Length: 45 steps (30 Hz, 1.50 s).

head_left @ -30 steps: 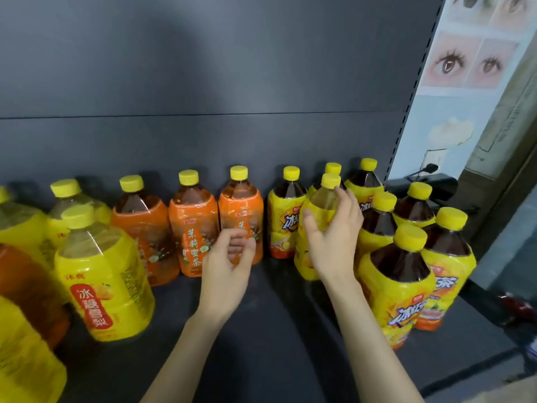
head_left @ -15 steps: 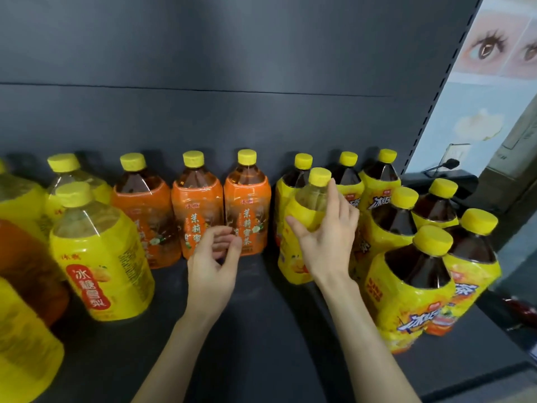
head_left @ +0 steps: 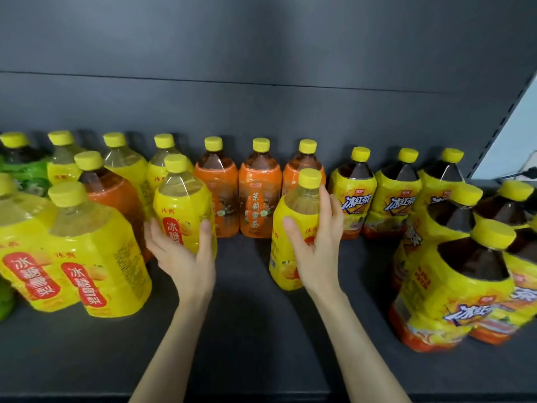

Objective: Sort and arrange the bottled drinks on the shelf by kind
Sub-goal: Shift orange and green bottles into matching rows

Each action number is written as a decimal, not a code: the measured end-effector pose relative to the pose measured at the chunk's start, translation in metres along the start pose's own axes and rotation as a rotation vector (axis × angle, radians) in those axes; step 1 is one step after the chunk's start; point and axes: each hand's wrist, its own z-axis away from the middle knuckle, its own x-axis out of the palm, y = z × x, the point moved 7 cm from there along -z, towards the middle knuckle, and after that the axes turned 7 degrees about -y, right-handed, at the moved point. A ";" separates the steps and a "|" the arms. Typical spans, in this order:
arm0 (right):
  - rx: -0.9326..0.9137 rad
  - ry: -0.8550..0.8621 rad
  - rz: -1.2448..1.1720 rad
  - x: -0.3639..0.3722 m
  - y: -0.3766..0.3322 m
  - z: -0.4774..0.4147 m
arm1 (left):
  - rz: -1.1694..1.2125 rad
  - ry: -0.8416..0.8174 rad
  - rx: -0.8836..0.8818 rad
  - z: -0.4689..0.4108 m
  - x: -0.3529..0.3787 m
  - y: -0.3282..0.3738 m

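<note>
Hands: left hand (head_left: 186,258) curls round 1 pear-drink bottle (head_left: 186,199), right hand (head_left: 318,251) round 2nd pear-drink bottle (head_left: 279,266), presumably for grouping toward shelf (head_left: 247,330) left edge.

A shop: a dark grey metal display shelf (head_left: 261,330) with slotted upright (head_left: 507,112) carries rows of yellow-capped plastic drink bottles (head_left: 259,196).

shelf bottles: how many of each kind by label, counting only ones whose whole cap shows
Yellow-labelled plastic bottles of pale drink: 6
Orange-labelled plastic bottles of amber tea: 4
Yellow-labelled plastic bottles of dark iced tea: 6
Green-labelled plastic bottle of dark drink: 1
Total: 17
</note>
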 end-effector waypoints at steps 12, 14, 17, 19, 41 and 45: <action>0.337 -0.082 -0.378 0.013 0.047 0.007 | 0.000 -0.314 -0.120 -0.034 0.015 -0.026; 0.348 -0.124 -0.483 0.016 0.047 0.004 | 0.143 -0.393 -0.132 -0.033 0.022 -0.028; 0.331 -0.095 -0.474 0.014 0.042 0.006 | 0.200 -0.429 -0.089 -0.030 0.023 -0.025; 0.307 -0.030 -0.467 0.012 0.036 0.014 | 0.232 -0.440 -0.059 -0.021 0.022 -0.022; 0.256 -0.072 -0.551 0.084 -0.091 0.161 | 0.347 -0.261 -0.045 0.058 -0.196 -0.038; 0.255 -0.102 -0.553 0.121 -0.118 0.167 | 0.328 -0.236 -0.055 0.036 -0.231 -0.048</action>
